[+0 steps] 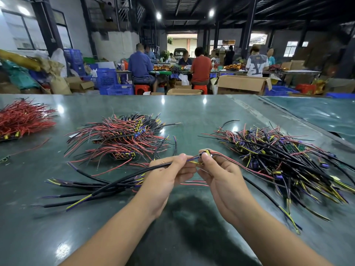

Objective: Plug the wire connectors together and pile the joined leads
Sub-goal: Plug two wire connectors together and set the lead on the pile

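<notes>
My left hand (169, 173) pinches a black sheathed lead (123, 180) near its yellow and purple wire ends; the lead trails down-left across the table. My right hand (217, 169) pinches a small yellow and black connector (204, 153) with red and black wires running off to the right. The two hands meet above the table's middle, the wire ends right at the connector. A pile of red-wired connector leads (123, 135) lies behind my left hand. A loose row of black leads (92, 187) lies at the left front. A tangled pile of joined leads (284, 160) sits to the right.
The green glossy table (192, 116) stretches ahead. A heap of red wires (21, 120) lies at the far left edge. Beyond the table, people sit at benches among cardboard boxes (242, 84) and blue crates (115, 83).
</notes>
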`<action>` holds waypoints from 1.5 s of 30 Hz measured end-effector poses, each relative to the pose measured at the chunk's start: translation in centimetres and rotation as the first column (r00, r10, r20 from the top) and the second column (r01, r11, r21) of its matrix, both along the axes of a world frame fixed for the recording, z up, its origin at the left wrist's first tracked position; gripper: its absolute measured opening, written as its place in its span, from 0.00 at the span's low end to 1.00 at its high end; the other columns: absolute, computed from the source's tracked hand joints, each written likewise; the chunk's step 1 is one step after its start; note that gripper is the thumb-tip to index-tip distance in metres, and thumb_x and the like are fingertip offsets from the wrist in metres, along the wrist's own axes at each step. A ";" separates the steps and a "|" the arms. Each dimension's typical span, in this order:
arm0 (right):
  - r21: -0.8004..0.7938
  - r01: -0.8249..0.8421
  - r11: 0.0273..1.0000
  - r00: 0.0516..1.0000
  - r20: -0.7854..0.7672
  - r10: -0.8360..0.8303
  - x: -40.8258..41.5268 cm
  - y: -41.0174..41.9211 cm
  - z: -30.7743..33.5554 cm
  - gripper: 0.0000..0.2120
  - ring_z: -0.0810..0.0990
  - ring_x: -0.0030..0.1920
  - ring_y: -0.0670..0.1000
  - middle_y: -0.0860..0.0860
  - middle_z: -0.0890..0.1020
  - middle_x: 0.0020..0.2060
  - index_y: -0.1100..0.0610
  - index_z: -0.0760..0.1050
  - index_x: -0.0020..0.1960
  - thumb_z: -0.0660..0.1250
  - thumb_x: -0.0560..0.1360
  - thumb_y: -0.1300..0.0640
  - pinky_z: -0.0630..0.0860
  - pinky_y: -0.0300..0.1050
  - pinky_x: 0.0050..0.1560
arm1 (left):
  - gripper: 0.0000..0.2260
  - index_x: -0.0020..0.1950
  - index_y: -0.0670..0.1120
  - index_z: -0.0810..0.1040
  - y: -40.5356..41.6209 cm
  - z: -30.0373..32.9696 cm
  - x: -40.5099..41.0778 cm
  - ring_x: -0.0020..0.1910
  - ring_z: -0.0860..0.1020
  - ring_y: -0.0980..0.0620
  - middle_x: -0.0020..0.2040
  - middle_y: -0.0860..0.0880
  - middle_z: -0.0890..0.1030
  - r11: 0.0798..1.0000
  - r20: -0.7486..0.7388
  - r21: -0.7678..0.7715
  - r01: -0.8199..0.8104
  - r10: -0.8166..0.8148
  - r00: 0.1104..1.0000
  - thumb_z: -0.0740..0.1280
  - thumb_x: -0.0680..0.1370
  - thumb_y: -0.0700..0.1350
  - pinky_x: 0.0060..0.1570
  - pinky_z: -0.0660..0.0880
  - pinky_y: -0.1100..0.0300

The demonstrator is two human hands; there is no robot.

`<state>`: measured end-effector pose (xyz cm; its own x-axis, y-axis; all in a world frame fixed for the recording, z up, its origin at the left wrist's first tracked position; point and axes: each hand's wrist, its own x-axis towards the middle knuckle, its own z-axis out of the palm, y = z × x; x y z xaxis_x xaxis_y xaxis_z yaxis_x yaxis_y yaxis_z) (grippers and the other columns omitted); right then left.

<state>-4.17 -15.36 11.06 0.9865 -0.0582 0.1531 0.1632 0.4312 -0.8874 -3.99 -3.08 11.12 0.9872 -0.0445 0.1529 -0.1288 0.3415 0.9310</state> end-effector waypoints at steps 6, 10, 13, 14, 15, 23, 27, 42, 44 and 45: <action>0.160 -0.004 0.987 1.000 0.003 0.003 0.6 -1.1 0.6 0.03 0.80 0.39 0.46 0.47 0.81 0.35 0.55 0.76 0.43 0.63 0.74 0.58 0.74 0.39 0.44 | 0.11 0.43 0.47 0.86 0.1 0.0 -0.2 0.40 0.83 0.51 0.42 0.43 0.85 0.997 0.010 -0.080 0.020 -0.020 1.000 0.67 0.69 0.51 0.39 0.78 0.64; 0.350 0.066 0.934 0.998 -0.047 -0.053 1.5 -3.5 1.8 0.11 0.84 0.43 0.50 0.51 0.83 0.37 0.57 0.73 0.43 0.56 0.81 0.58 0.81 0.43 0.47 | 0.09 0.42 0.45 0.86 0.7 0.3 -0.1 0.36 0.83 0.53 0.40 0.42 0.84 0.970 -0.031 -0.238 -0.043 0.037 0.999 0.69 0.68 0.47 0.37 0.78 0.65; 0.408 0.143 0.902 0.988 -0.005 -0.155 1.7 -5.5 3.1 0.12 0.84 0.40 0.50 0.50 0.81 0.32 0.58 0.72 0.41 0.55 0.81 0.57 0.82 0.46 0.46 | 0.08 0.40 0.44 0.86 0.8 0.5 -0.2 0.32 0.82 0.54 0.37 0.43 0.84 0.972 -0.054 -0.233 -0.034 0.022 0.998 0.72 0.63 0.44 0.34 0.78 0.65; 0.430 0.173 0.886 0.981 0.008 -0.196 1.8 -6.1 3.7 0.12 0.84 0.38 0.49 0.50 0.79 0.31 0.57 0.71 0.41 0.56 0.81 0.57 0.82 0.45 0.45 | 0.08 0.40 0.43 0.86 0.8 0.4 -0.2 0.31 0.82 0.54 0.36 0.43 0.84 0.974 -0.056 -0.228 -0.014 0.001 0.998 0.73 0.62 0.43 0.33 0.78 0.66; 0.455 0.202 0.867 0.972 0.014 -0.234 1.9 -6.6 4.3 0.11 0.82 0.35 0.48 0.49 0.78 0.30 0.57 0.71 0.41 0.57 0.81 0.57 0.82 0.44 0.43 | 0.08 0.40 0.43 0.86 0.8 0.4 -0.3 0.31 0.81 0.54 0.36 0.43 0.84 0.974 -0.055 -0.229 0.008 -0.021 0.998 0.73 0.62 0.42 0.33 0.78 0.66; 0.190 0.473 0.860 0.878 -0.027 -0.477 4.9 -12.6 12.9 0.11 0.60 0.20 0.43 0.47 0.68 0.28 0.56 0.66 0.40 0.56 0.82 0.56 0.58 0.35 0.21 | 0.04 0.36 0.45 0.86 2.2 0.7 0.8 0.30 0.81 0.56 0.35 0.45 0.84 0.941 -0.082 -0.324 -0.100 0.078 0.994 0.71 0.66 0.41 0.31 0.77 0.68; -0.396 0.397 0.828 0.907 0.031 -0.420 7.6 -12.8 15.3 0.09 0.62 0.18 0.42 0.53 0.73 0.35 0.58 0.68 0.44 0.57 0.82 0.55 0.59 0.33 0.18 | 0.07 0.42 0.45 0.84 2.8 0.9 1.1 0.31 0.81 0.55 0.35 0.45 0.84 0.914 -0.064 -0.389 -0.115 0.098 0.993 0.69 0.68 0.45 0.31 0.78 0.66; -0.896 0.439 0.060 0.898 0.438 -0.034 3.5 -0.6 0.3 0.13 0.63 0.67 0.56 0.55 0.68 0.66 0.56 0.77 0.60 0.65 0.75 0.58 0.56 0.41 0.66 | 0.08 0.52 0.53 0.82 8.6 0.6 2.6 0.48 0.78 0.57 0.45 0.59 0.81 0.291 0.266 0.915 -0.278 0.083 0.961 0.67 0.75 0.51 0.51 0.72 0.64; -0.902 0.356 0.243 0.927 0.373 0.027 1.9 0.7 -1.4 0.12 0.68 0.64 0.52 0.52 0.73 0.61 0.56 0.78 0.58 0.65 0.75 0.61 0.59 0.37 0.65 | 0.08 0.51 0.56 0.82 8.4 0.4 2.6 0.46 0.77 0.61 0.43 0.61 0.80 0.304 0.199 0.932 -0.196 0.020 0.980 0.67 0.75 0.54 0.49 0.70 0.66; -0.912 0.302 0.279 0.939 0.335 0.079 1.3 1.0 -2.0 0.12 0.70 0.63 0.50 0.50 0.75 0.59 0.56 0.77 0.58 0.64 0.76 0.61 0.61 0.35 0.64 | 0.09 0.51 0.57 0.82 8.3 0.2 2.6 0.46 0.77 0.62 0.43 0.62 0.80 0.330 0.170 0.930 -0.160 0.000 0.986 0.67 0.74 0.56 0.48 0.70 0.67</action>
<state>-2.86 -14.38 9.02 0.8836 0.2078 0.4196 0.4296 -0.7163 -0.5499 -1.38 5.25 11.33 0.9715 -0.1590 0.1757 -0.2337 -0.7662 0.5986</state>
